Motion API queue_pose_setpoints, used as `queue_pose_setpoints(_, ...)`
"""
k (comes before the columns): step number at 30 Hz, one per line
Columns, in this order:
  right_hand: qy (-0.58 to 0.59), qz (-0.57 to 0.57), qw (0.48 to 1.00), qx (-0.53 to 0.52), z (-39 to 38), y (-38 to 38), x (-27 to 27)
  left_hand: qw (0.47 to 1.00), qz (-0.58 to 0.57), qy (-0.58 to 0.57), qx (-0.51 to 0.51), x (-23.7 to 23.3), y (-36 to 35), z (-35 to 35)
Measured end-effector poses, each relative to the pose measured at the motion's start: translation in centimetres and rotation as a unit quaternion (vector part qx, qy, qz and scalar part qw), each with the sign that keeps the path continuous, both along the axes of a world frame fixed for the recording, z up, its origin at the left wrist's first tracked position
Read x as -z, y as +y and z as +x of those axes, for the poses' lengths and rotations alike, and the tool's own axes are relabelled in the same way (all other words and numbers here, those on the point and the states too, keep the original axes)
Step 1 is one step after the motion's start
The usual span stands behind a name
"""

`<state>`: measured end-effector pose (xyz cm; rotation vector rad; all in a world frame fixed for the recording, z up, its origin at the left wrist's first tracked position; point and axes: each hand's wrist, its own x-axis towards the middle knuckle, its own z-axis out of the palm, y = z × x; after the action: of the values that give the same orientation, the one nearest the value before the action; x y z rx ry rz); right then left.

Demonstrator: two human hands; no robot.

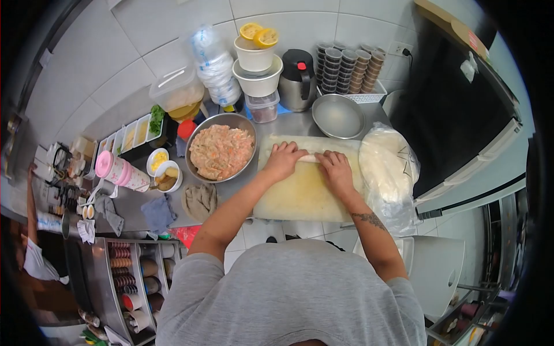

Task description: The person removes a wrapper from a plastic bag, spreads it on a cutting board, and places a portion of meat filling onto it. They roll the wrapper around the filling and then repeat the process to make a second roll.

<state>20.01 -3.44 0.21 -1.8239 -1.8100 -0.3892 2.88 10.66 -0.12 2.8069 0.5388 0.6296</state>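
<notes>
A pale rolled piece (309, 158) lies across the upper part of a yellowish cutting board (306, 199). My left hand (283, 160) presses on its left end with the fingers bent over it. On its right end rests my right hand (334, 168), its fingers curled on the roll. Left of the board stands a metal bowl (253, 134) full of an orange-flecked minced mixture (222, 151). A plastic bag (389, 167) with pale round sheets in it overlaps the board's right side. Behind the board is a round metal pan (339, 116), with nothing visible inside.
Behind stand a steel jug (298, 81), stacked white tubs (258, 83) and stacked small cups (346, 70). Cloths (158, 214), small bowls (168, 176) and a pink-lidded tumbler (122, 173) lie to the left. At the far left another person's arm (31, 207) reaches to a shelf.
</notes>
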Motion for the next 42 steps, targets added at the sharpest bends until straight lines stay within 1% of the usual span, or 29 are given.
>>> queue_pose_setpoints(2, 0.02, -0.031, 0.999, -0.006, 0.5, 0.3, 0.2, 0.998, 0.008, -0.055, -0.008, 0.3, 0.6, 0.1)
queue_pose_setpoints(4, 0.06, -0.054, 0.997, -0.013, 0.9, 0.7, -0.2, 0.999, 0.036, -0.024, -0.012, 0.1, 0.2, -0.6)
queue_pose_setpoints(5, 0.08, -0.085, 0.993, -0.015, 1.4, 0.9, -0.5, 0.999, 0.05, -0.009, -0.014, 0.0, 0.1, -0.8)
queue_pose_setpoints(7, 0.121, -0.15, 0.981, -0.024, 2.0, 1.2, -0.9, 0.998, 0.055, -0.031, -0.004, 0.0, 0.1, -0.7)
queue_pose_setpoints(8, 0.098, -0.109, 0.989, -0.016, 1.8, 1.2, -0.8, 0.998, 0.056, -0.042, -0.001, 0.1, 0.1, -0.8)
queue_pose_setpoints(10, 0.051, -0.025, 0.998, 0.001, 1.1, 1.4, -1.0, 0.999, 0.044, -0.026, 0.004, 0.2, 0.5, -0.8)
queue_pose_setpoints(13, 0.033, -0.022, 0.998, -0.038, 0.7, 1.3, -0.3, 0.999, 0.033, -0.004, 0.009, 0.4, 1.6, -0.2)
queue_pose_setpoints(16, 0.02, -0.029, 0.999, -0.034, 1.4, 1.8, -0.1, 1.0, -0.005, 0.022, 0.011, 0.0, 2.4, 0.2)
queue_pose_setpoints(17, 0.033, -0.066, 0.997, -0.027, 1.6, 2.2, -0.1, 0.999, -0.023, 0.031, 0.012, -0.3, 2.6, 0.3)
queue_pose_setpoints(19, 0.057, -0.138, 0.989, -0.015, 2.1, 2.9, 0.0, 0.999, -0.019, -0.027, 0.011, -0.4, 2.4, 0.5)
queue_pose_setpoints(20, 0.029, -0.099, 0.995, -0.008, 2.0, 3.1, 0.1, 0.998, -0.017, -0.057, 0.01, -0.3, 2.2, 0.5)
queue_pose_setpoints(22, -0.029, -0.018, 0.999, 0.005, 0.9, 3.4, 0.3, 0.999, 0.02, -0.026, 0.016, -0.1, 1.5, 0.2)
queue_pose_setpoints(23, -0.03, -0.017, 0.999, -0.009, 0.4, 3.4, 0.3, 0.999, 0.038, -0.01, 0.018, -0.1, 1.4, 0.1)
queue_pose_setpoints(26, -0.032, -0.02, 0.998, -0.054, -1.2, 2.8, 0.5, 0.999, 0.036, -0.029, 0.027, 0.7, 1.9, 0.2)
queue_pose_setpoints(29, -0.046, -0.008, 0.998, -0.031, -1.2, 3.4, 0.5, 0.999, 0.036, -0.029, 0.026, 1.0, 2.7, 0.5)
queue_pose_setpoints(32, -0.009, -0.037, 0.998, -0.051, 0.1, 4.8, 0.7, 0.997, 0.052, -0.05, 0.007, 0.1, 2.7, 0.9)
queue_pose_setpoints(35, 0.059, -0.053, 0.995, -0.053, 0.4, 5.3, 0.2, 0.998, 0.049, -0.028, 0.007, 0.2, 2.6, 0.8)
queue_pose_setpoints(38, 0.081, -0.062, 0.994, -0.039, 0.7, 5.6, 0.4, 0.999, 0.042, -0.017, 0.002, 0.6, 3.1, 0.9)
queue_pose_setpoints(42, 0.045, -0.042, 0.997, -0.046, 0.6, 5.4, 0.7, 0.998, 0.07, 0.004, 0.003, 1.3, 3.4, 1.2)
